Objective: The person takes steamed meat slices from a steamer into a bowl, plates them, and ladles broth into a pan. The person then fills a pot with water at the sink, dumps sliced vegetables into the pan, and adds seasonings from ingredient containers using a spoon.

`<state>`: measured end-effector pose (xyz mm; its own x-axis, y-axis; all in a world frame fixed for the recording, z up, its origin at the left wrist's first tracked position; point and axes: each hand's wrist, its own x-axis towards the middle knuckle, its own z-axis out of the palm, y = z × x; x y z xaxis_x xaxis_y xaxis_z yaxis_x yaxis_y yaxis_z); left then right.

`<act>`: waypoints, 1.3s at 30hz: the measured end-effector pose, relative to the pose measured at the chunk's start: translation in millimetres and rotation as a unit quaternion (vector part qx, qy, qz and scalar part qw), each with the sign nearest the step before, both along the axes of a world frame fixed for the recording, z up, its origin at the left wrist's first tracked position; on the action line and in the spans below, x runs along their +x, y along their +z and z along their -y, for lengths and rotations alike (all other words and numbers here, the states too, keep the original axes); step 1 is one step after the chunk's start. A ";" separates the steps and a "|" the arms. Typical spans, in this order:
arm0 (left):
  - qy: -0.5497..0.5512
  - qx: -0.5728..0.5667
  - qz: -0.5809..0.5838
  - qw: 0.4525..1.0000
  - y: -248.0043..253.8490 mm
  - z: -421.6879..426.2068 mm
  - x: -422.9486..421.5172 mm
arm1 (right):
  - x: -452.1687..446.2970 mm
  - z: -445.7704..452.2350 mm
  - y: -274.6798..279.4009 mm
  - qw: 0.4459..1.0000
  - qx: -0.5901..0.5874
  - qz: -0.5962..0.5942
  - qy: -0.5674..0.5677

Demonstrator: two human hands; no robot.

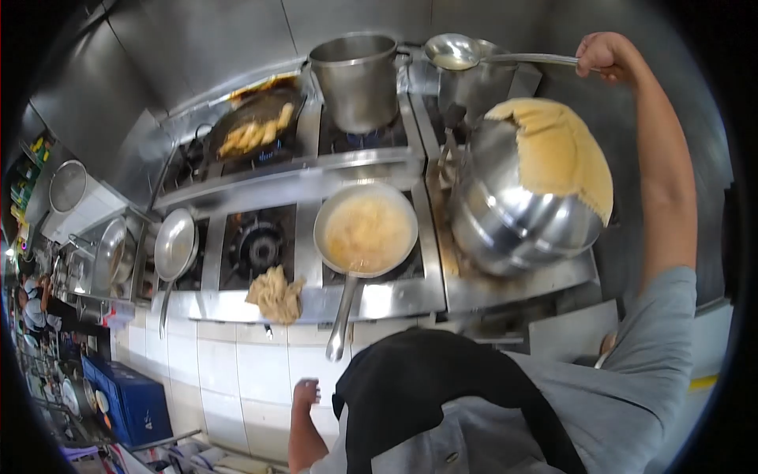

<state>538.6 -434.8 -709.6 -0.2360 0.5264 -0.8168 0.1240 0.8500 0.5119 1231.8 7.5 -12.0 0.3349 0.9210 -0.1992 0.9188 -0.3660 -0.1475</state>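
High on the right, my right hand [606, 55] is closed round the long handle of a ladle [452, 52]. Its bowl, with some pale liquid in it, is over the rim of a tall metal pot [475, 88] at the back. My left hand [306, 393] is low in front of the stove, its fingers curled and nothing visible in them. Nearest to it is the handle of a frying pan [366, 229], which stands on a front burner. Pale, bubbly food in a light sauce fills that pan. The left hand does not touch the handle.
A big stockpot [354, 87] and a dark pan of yellow pieces [257, 134] are on the back burners. An upturned steel bowl [505, 213] with a yellow cloth [560, 150] stands right. A crumpled rag [275, 295] and another pan [175, 246] lie along the front.
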 end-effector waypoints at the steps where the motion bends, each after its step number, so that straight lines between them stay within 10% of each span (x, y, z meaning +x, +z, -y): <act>1: 0.015 -0.009 -0.010 1.000 23.4 -5.3 3.6 | -12.4 12.2 -14.4 1.000 -0.011 -0.001 -0.002; 14: -0.048 -0.036 -0.030 0.998 42.5 37.7 -88.3 | -162.1 152.5 -183.2 0.963 0.101 0.116 0.222; 19: -0.058 -0.084 -0.020 0.995 34.9 79.1 -110.0 | -215.4 214.4 -269.3 0.965 0.115 0.202 0.119; 23: -0.069 -0.118 -0.017 0.990 26.1 111.0 -113.6 | -218.9 280.4 -396.2 0.941 0.328 0.052 0.061; 25: -0.062 -0.136 -0.024 0.988 25.4 118.8 -112.5 | -225.7 311.6 -462.3 0.955 0.139 -0.260 -0.007; 27: -0.166 -0.123 -0.035 0.978 27.1 117.4 -109.8 | -240.8 349.4 -533.8 0.940 0.280 -0.190 0.030; 33: -0.151 -0.051 -0.022 0.987 30.0 91.2 -80.6 | -266.5 441.3 -513.9 0.937 0.197 -0.280 -0.064; 37: -0.431 0.013 -0.062 0.900 12.4 39.2 -62.3 | -252.7 473.5 -491.2 0.919 0.119 -0.354 -0.127; 39: -0.301 -0.047 -0.034 0.952 33.0 12.7 -31.4 | -236.1 494.5 -513.4 0.931 0.136 -0.325 -0.096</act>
<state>507.2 -447.5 -676.6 0.0304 0.5087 -0.8604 0.6329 0.6564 0.4105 995.7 -487.0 -525.4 0.3891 0.9025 -0.1847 0.5248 -0.3819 -0.7607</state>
